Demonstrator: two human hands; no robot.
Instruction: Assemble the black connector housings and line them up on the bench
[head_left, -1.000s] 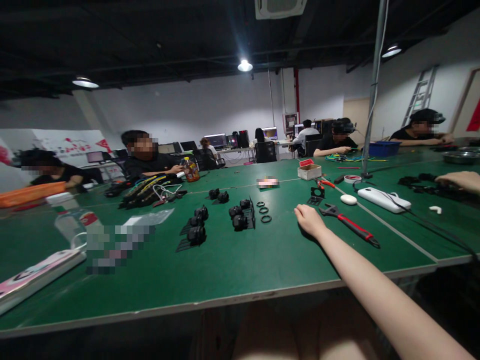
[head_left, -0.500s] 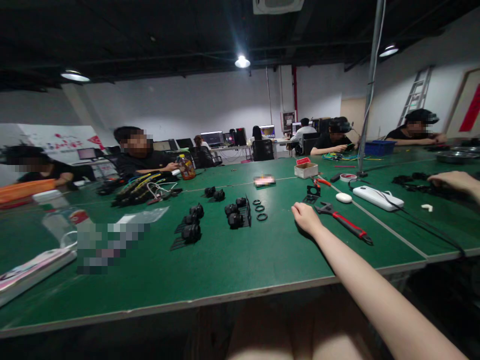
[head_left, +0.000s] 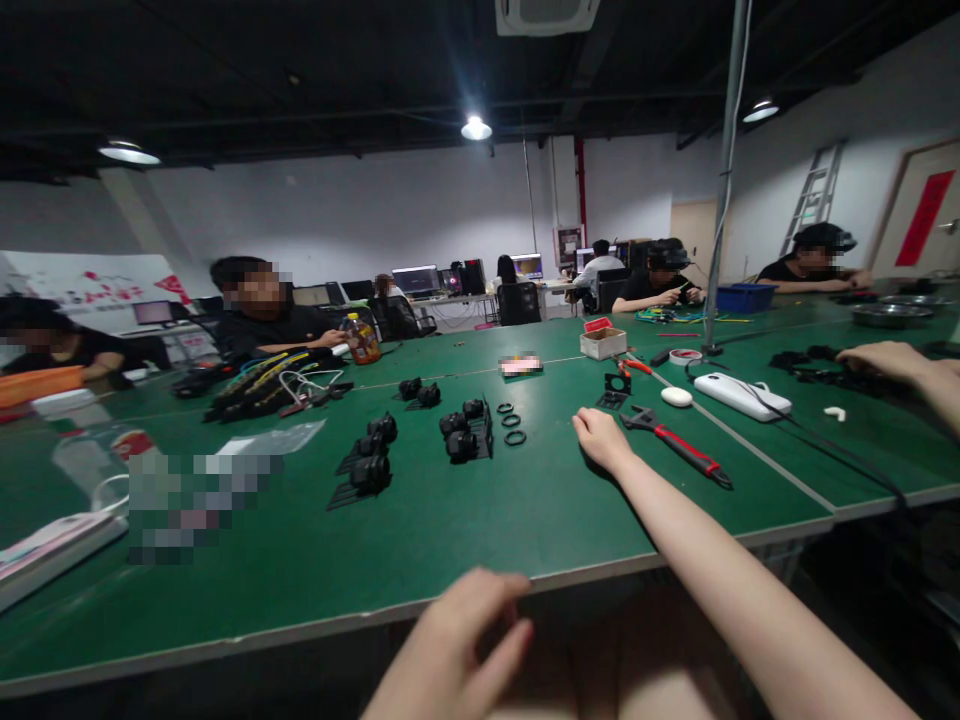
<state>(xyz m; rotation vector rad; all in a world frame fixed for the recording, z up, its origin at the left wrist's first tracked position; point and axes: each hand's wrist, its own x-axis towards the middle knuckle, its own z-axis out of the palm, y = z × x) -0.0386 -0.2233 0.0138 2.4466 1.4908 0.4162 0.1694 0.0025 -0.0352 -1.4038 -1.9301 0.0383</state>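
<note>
My left hand (head_left: 469,640) is at the bottom centre, in front of the table's near edge, with its thumb apart from its curled fingers and nothing seen between them. Loosely closed, my right hand (head_left: 600,438) rests on the green table (head_left: 420,550), and no object shows in it. Just right of it lies a red and black adjustable wrench (head_left: 686,450), with a flat black bracket (head_left: 616,386) behind. Three black rings (head_left: 511,421) lie to its left. Farther left are several black camera-like modules (head_left: 461,443), some on slotted black plates.
A white power bank (head_left: 741,396) with a black cable and a white oval object (head_left: 676,397) lie to the right. Another person's hand (head_left: 889,360) is over black parts at the far right. Bottles, a plastic bag and cable bundles (head_left: 255,385) occupy the left; a metal pole (head_left: 724,200) stands behind.
My left hand has come into view from below. The view has shifted slightly to the right; my right hand stays at the same place on the table.
</note>
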